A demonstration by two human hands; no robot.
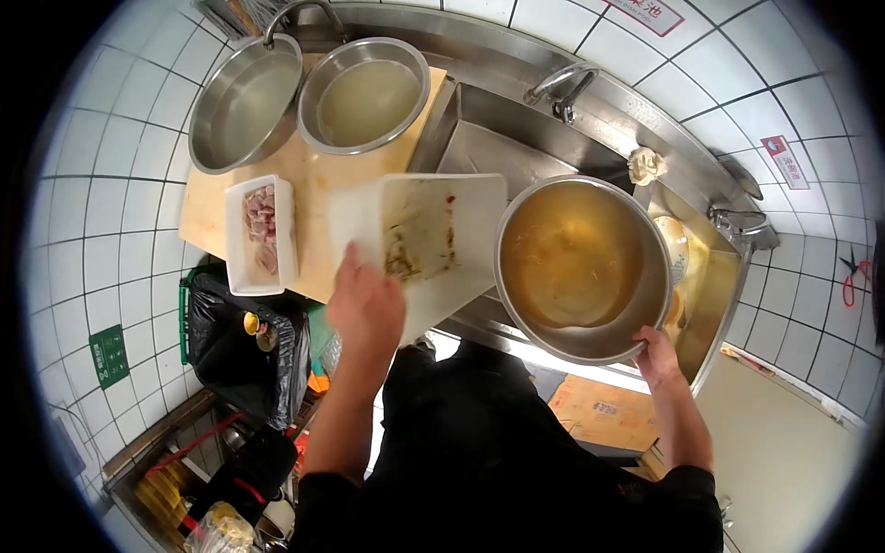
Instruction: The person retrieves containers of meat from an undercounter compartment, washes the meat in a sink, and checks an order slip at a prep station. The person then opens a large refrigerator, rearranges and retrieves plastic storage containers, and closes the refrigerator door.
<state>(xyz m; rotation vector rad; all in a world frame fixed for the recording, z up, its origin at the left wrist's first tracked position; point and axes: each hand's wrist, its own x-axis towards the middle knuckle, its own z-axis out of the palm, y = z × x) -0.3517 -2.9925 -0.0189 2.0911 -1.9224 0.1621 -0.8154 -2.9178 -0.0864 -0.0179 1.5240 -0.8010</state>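
My right hand grips the lower right rim of a large steel bowl of yellowish-brown liquid, tilted above the sink. My left hand is blurred by motion at the lower left edge of a white rectangular container; whether its fingers close on the container is unclear. Dark and reddish bits lie on the container's inner surface. To the left, a small white tray holding pieces of pinkish meat sits on the wooden board.
Two steel bowls of cloudy liquid, one at the back left and one beside it, stand behind. A faucet rises over the steel sink. A black-bagged bin stands lower left. A crumpled cloth lies on the sink's edge.
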